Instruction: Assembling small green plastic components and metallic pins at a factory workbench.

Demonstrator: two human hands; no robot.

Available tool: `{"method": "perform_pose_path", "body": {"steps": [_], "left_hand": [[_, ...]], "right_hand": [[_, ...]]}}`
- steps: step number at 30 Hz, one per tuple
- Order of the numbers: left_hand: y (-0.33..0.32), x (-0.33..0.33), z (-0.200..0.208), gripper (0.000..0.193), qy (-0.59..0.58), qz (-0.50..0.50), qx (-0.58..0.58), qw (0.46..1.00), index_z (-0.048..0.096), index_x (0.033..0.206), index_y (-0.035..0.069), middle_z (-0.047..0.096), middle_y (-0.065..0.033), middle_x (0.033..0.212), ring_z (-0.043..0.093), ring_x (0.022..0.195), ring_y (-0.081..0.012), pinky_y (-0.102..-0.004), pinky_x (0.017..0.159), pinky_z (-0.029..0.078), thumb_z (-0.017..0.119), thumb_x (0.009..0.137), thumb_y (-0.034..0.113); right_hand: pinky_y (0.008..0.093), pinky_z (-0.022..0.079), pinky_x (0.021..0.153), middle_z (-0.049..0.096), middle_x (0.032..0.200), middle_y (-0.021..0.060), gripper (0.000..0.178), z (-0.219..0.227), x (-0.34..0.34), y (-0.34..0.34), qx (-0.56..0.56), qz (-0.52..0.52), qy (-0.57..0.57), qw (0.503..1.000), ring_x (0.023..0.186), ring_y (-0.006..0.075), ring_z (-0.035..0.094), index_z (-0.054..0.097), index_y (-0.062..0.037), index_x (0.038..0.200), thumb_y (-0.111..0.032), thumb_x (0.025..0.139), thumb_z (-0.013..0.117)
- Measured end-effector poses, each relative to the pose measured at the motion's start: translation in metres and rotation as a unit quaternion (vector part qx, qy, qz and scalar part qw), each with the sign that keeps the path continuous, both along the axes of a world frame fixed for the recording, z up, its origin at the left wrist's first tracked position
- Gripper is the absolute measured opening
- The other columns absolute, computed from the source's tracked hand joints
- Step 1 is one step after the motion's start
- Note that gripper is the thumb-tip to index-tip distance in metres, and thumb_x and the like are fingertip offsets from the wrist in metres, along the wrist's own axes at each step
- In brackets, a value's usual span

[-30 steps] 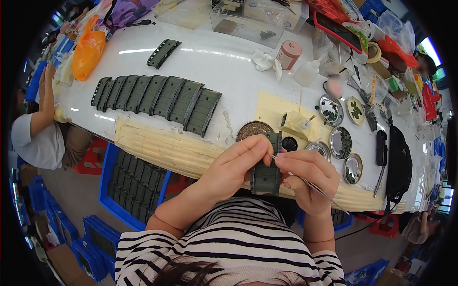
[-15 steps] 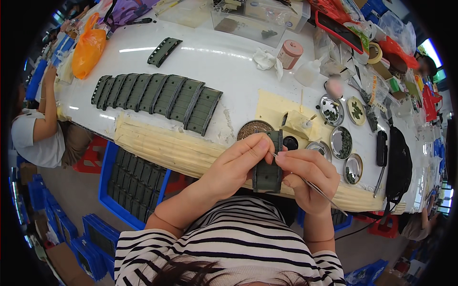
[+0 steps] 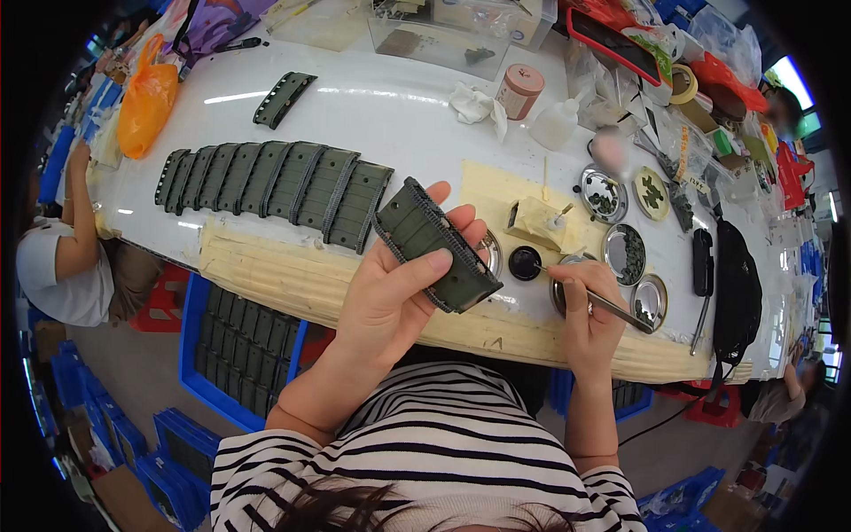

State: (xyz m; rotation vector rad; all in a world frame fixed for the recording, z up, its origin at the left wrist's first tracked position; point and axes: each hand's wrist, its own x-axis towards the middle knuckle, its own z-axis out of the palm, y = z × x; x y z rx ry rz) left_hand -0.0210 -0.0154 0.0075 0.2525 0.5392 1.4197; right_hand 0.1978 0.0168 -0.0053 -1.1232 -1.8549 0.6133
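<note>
Lying tilted across my left hand (image 3: 377,288) is a dark green curved panel (image 3: 443,257) with a ribbed strip along its edge, my thumb pressing on it. My right hand (image 3: 594,310) grips steel tweezers (image 3: 622,312), whose tips reach the small round black pot (image 3: 525,263) on the table. Whether the tips hold anything is too small to tell. Beyond my left hand, similar green panels (image 3: 266,184) lie in an overlapping row, and one narrow green piece (image 3: 284,99) rests apart behind them.
Round metal dishes (image 3: 650,303) with small green bits stand right of the pot, beside a foam block (image 3: 541,218). A pink tin (image 3: 520,91) and a clear box (image 3: 434,40) sit farther back. Padding (image 3: 275,275) covers the table's front edge. A blue crate (image 3: 189,350) of panels stands below left.
My left hand has turned the panel and moved it left, away from my right hand. My right hand has carried the tweezers away from the panel to the black pot.
</note>
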Motion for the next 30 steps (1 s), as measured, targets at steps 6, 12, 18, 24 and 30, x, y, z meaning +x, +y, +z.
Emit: {"method": "perform_pose_path", "body": {"steps": [6, 12, 18, 24, 30], "left_hand": [[0.0, 0.006, -0.006, 0.038, -0.053, -0.012, 0.01, 0.998, 0.044, 0.128, 0.008, 0.056, -0.0129, 0.122, 0.051, 0.122, -0.0246, -0.0405, 0.102, 0.046, 0.051, 0.092, -0.001], [-0.005, 0.008, -0.007, 0.037, 0.001, 0.0, -0.012, 1.0, 0.044, 0.129, 0.008, 0.059, -0.013, 0.117, 0.056, 0.113, -0.0198, -0.0371, 0.094, 0.05, 0.054, 0.093, 0.003], [-0.006, 0.009, -0.005, 0.043, 0.03, -0.004, -0.048, 0.998, 0.039, 0.136, 0.008, 0.059, -0.0136, 0.119, 0.06, 0.109, -0.0213, -0.0375, 0.09, 0.053, 0.049, 0.095, 0.008], [-0.005, 0.006, -0.001, 0.042, 0.038, -0.003, -0.057, 0.998, 0.038, 0.136, 0.003, 0.058, -0.0142, 0.121, 0.061, 0.108, -0.0227, -0.0359, 0.089, 0.053, 0.046, 0.096, 0.012], [-0.003, 0.013, 0.003, 0.042, 0.07, -0.023, -0.066, 0.995, 0.04, 0.134, 0.003, 0.058, -0.0126, 0.12, 0.061, 0.106, -0.0204, -0.0337, 0.089, 0.053, 0.049, 0.095, 0.013]], "right_hand": [[0.0341, 0.045, 0.076, 0.064, 0.08, 0.0086, 0.009, -0.009, -0.005, 0.004, 0.02, 0.003, -0.022, 1.0, 0.082, 0.0255, 0.057, 0.068, -0.0013, 0.088, -0.009, 0.087, 0.064], [0.034, 0.045, 0.076, 0.064, 0.08, 0.0089, 0.008, -0.01, -0.006, 0.004, 0.014, 0.0, -0.022, 1.0, 0.082, 0.0255, 0.057, 0.068, -0.0016, 0.088, -0.008, 0.086, 0.064], [0.0339, 0.045, 0.076, 0.065, 0.08, 0.0085, 0.008, -0.009, -0.004, 0.004, 0.016, 0.003, -0.031, 0.999, 0.082, 0.0253, 0.057, 0.068, -0.0016, 0.088, -0.007, 0.086, 0.064], [0.0355, 0.045, 0.076, 0.068, 0.084, 0.0097, 0.013, 0.017, -0.005, -0.011, 0.089, 0.05, 0.072, 0.992, 0.079, 0.0254, 0.057, 0.069, -0.0003, 0.087, -0.012, 0.084, 0.064], [0.0346, 0.054, 0.076, 0.067, 0.093, 0.0143, 0.016, 0.025, -0.02, -0.018, 0.064, 0.199, 0.119, 0.971, 0.092, 0.0302, 0.067, 0.068, 0.0015, 0.095, -0.007, 0.082, 0.063]]}}
